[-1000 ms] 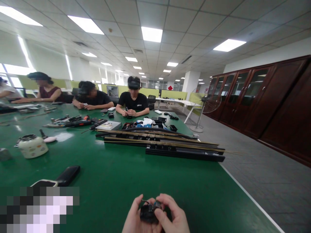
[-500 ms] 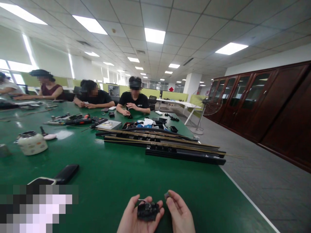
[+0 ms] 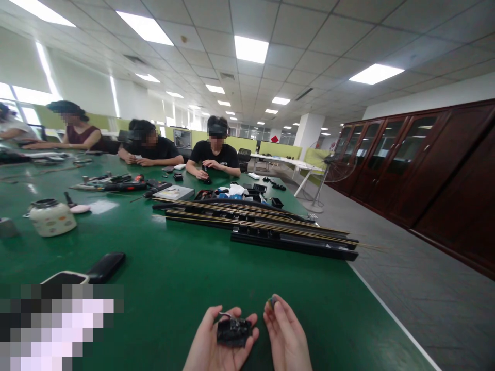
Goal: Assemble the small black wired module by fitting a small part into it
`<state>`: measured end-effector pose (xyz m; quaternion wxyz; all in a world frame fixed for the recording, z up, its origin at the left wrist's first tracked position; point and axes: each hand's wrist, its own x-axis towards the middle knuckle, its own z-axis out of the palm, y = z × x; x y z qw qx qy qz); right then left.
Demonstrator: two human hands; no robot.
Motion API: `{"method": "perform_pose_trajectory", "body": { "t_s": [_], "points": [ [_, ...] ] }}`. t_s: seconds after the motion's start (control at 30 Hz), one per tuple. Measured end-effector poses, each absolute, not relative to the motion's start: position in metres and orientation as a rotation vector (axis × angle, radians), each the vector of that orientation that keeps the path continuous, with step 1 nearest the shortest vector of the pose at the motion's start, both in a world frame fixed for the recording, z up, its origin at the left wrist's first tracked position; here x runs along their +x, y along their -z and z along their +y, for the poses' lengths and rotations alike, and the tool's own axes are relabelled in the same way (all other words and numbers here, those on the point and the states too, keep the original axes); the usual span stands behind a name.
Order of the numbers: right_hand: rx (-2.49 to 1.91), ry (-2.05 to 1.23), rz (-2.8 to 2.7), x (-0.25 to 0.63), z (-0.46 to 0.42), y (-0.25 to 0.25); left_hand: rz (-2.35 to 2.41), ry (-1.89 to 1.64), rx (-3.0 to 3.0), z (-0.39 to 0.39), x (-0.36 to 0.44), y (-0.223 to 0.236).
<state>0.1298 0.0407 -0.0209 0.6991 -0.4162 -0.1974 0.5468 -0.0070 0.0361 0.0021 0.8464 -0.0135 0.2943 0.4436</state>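
Note:
In the head view, my left hand (image 3: 222, 342) cradles a black plastic part (image 3: 233, 332) with a pale wire at its upper left. The palm faces up and the fingers curl round the part. Just to the right, my right hand (image 3: 288, 332) pinches a small greyish piece with a yellowish edge (image 3: 271, 303) between thumb and fingertips; its kind is too small to tell. Both hands are over the near edge of the green table (image 3: 174, 288), apart from each other.
Long black rails with thin brass-coloured rods (image 3: 263, 224) lie across the table ahead. To the left are a dark elongated case (image 3: 107, 267), a cream jar (image 3: 53, 219) and several tools (image 3: 116, 184). Co-workers (image 3: 214, 152) sit at the far side. A floor fan (image 3: 325, 172) stands at the right.
My right hand has turned and risen slightly, so the small piece shows a different side. The left hand still holds the black part, tilted a little differently. The view has shifted slightly.

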Motion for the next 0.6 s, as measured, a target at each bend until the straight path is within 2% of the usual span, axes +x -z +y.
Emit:
{"method": "perform_pose_trajectory", "body": {
  "t_s": [0.6],
  "points": [
    [-0.868, -1.292, -0.353, 0.1296, 0.0386, 0.0156, 0.605, -0.936, -0.047, 0.0380, -0.0075, -0.0016]
  ]
}}
